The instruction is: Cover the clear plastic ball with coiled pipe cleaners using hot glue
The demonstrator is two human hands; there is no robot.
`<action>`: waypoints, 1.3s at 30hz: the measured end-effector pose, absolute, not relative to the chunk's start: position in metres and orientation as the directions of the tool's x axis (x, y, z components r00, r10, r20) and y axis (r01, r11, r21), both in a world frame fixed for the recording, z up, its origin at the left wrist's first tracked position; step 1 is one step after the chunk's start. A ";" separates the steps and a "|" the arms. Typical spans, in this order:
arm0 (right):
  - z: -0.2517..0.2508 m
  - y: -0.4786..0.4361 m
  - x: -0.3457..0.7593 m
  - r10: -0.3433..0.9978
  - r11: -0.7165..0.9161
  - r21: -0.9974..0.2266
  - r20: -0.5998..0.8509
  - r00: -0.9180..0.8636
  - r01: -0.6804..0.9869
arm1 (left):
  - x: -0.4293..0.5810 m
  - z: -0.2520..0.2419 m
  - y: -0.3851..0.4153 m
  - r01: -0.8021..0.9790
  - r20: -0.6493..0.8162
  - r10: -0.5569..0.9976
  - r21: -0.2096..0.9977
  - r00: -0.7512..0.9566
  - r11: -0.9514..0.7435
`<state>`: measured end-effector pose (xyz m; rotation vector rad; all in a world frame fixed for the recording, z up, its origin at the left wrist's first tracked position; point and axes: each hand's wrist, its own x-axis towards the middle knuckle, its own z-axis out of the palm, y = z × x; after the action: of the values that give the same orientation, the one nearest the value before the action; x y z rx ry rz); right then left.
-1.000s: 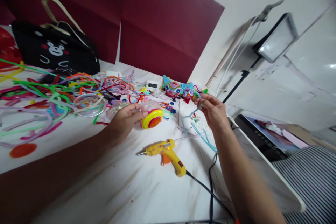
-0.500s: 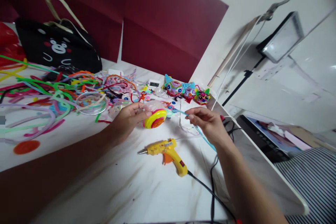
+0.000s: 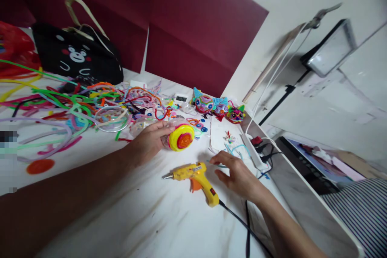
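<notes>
My left hand is closed around a clear plastic ball, whose facing side carries a round coil of yellow, pink and orange pipe cleaner. My right hand hovers low over the table with thumb and fingers apart. A light blue pipe cleaner shows by its fingertips, partly hidden by the fingers. Just left of that hand, a yellow hot glue gun lies on its side, nozzle to the left and orange trigger facing down.
Tangled pipe cleaners cover the left side, with an orange disc nearer. Decorated faces stand at the back beside a small digital clock. A power strip lies right. The glue gun's black cable runs toward the front. A black bag stands behind.
My right hand has come down toward the table and its pinch on the light blue pipe cleaner has opened. The ball in my left hand has turned its coil more toward me.
</notes>
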<state>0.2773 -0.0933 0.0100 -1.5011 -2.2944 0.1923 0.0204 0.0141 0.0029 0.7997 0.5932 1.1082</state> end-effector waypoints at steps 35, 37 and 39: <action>0.002 -0.095 0.250 0.994 0.103 -0.340 0.066 -0.086 0.935 | 0.024 0.011 0.013 -0.510 -0.015 0.974 0.850 0.225 0.131; 0.004 -0.100 0.248 0.995 0.088 -0.390 -0.006 -0.099 0.916 | 0.024 0.011 0.013 -0.472 0.014 0.975 0.876 0.221 0.094; 0.005 -0.104 0.245 0.990 0.063 -0.427 -0.090 -0.112 0.902 | 0.024 0.012 0.012 -0.441 0.027 0.974 0.894 0.224 0.077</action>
<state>0.2454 -0.1039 0.0055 -1.9263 -2.1131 0.5660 0.0241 0.0117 0.0116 0.9467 0.7207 1.2108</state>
